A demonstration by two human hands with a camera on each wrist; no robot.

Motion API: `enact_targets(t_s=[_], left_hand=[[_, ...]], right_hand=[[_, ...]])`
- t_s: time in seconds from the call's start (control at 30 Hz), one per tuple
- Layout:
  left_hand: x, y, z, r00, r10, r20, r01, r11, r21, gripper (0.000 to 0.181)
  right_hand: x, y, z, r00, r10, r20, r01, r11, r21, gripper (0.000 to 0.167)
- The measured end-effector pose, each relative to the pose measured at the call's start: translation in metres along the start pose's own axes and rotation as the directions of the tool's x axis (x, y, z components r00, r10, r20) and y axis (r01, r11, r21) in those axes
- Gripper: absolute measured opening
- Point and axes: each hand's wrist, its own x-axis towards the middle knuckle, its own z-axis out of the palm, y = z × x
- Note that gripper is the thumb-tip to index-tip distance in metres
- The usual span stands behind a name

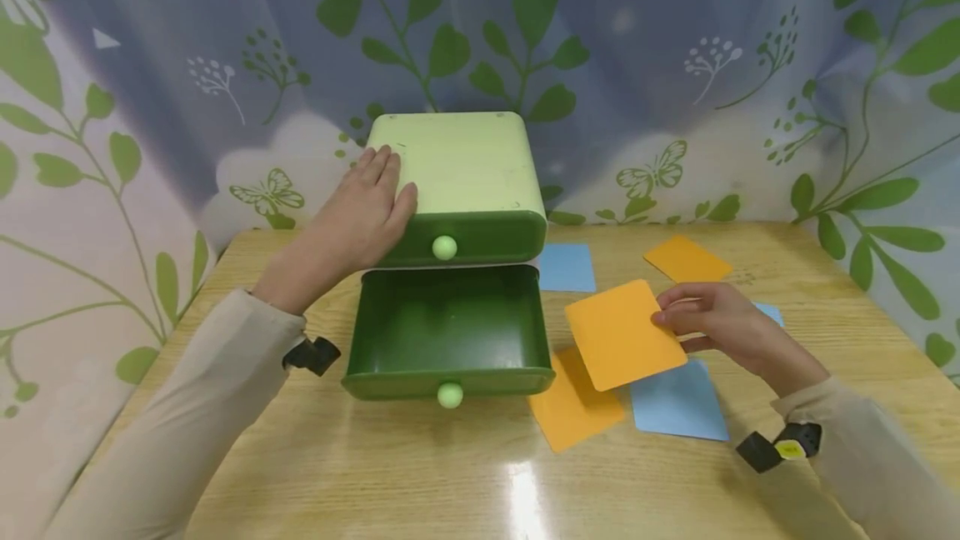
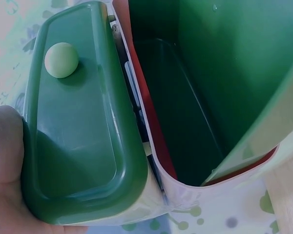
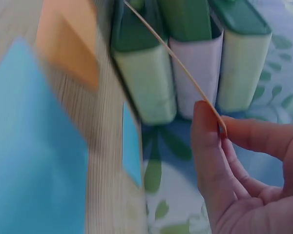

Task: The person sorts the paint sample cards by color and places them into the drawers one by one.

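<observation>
Orange card (image 1: 622, 336), edge pinched in the right grip (image 1: 718, 323), hovers beside the open drawer (image 1: 390, 386).

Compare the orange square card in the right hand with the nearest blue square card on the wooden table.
Colour: the orange square card is orange, the blue square card light blue.
Pose: the orange card is raised and tilted, pinched at one edge by the right hand; the blue card lies flat on the wooden table.
Shared: both look thin and roughly square.
</observation>
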Motion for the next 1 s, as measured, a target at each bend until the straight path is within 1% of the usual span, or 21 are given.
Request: enact_targets(t_s=[0.07,0.13,0.27,0.33,0.47,0.57,0.63,0.73,0.77,0.83,0.9,1.0], left_hand=[[0.000,0.000,0.000,1.000,-0.001,-0.002,0.001,1.000,-0.001,0.066],[0.000,0.000,0.001,1.000,-0.002,-0.002,0.002,1.000,0.000,0.066],[0.000,0.000,0.001,1.000,-0.001,0.000,0.001,1.000,0.008,0.066],[0.001,-0.001,0.002,1.000,0.003,-0.003,-0.003,1.000,0.016,0.066],[0.001,-0.001,0.002,1.000,0.008,-0.007,-0.007,1.000,0.021,0.065],[0.001,-0.001,0.002,1.000,0.004,0.001,-0.004,1.000,0.017,0.066],[0.001,-0.001,0.002,1.000,0.001,0.003,-0.001,1.000,0.013,0.066],[0.002,0.000,0.002,1.000,0.002,0.000,-0.002,1.000,0.012,0.065],[0.002,0.000,0.002,1.000,0.002,-0.001,-0.002,1.000,0.012,0.065],[0.001,0.000,0.001,1.000,0.004,-0.003,-0.003,1.000,0.014,0.066],[0.000,0.000,0.001,1.000,0.003,0.001,-0.003,1.000,0.011,0.066],[0.000,-0.001,0.001,1.000,-0.003,0.012,0.003,1.000,0.011,0.066]], right_hand=[[-0.002,-0.006,0.008,1.000,-0.017,0.019,0.016,0.998,0.059,0.028],[-0.003,-0.012,0.015,0.999,-0.019,0.033,0.015,0.994,0.104,0.023],[-0.006,-0.023,0.024,0.997,-0.051,0.063,0.040,0.986,0.164,0.018],[-0.006,-0.027,0.027,0.995,-0.069,0.067,0.055,0.981,0.184,0.017],[-0.006,-0.033,0.030,0.996,-0.079,0.048,0.068,0.975,0.210,0.015],[-0.007,-0.035,0.026,0.995,-0.094,0.010,0.089,0.967,0.240,0.009],[-0.007,-0.035,0.021,0.993,-0.114,-0.012,0.113,0.953,0.282,0.006],[-0.007,-0.034,0.019,0.988,-0.152,-0.026,0.152,0.923,0.354,0.009],[-0.006,-0.034,0.022,0.987,-0.157,-0.024,0.155,0.917,0.367,0.009],[-0.004,-0.036,0.031,0.988,-0.154,-0.015,0.148,0.916,0.372,0.008],[0.000,-0.039,0.043,0.991,-0.133,-0.012,0.128,0.924,0.360,0.006],[0.006,-0.043,0.063,0.994,-0.108,-0.016,0.107,0.935,0.337,0.008]])
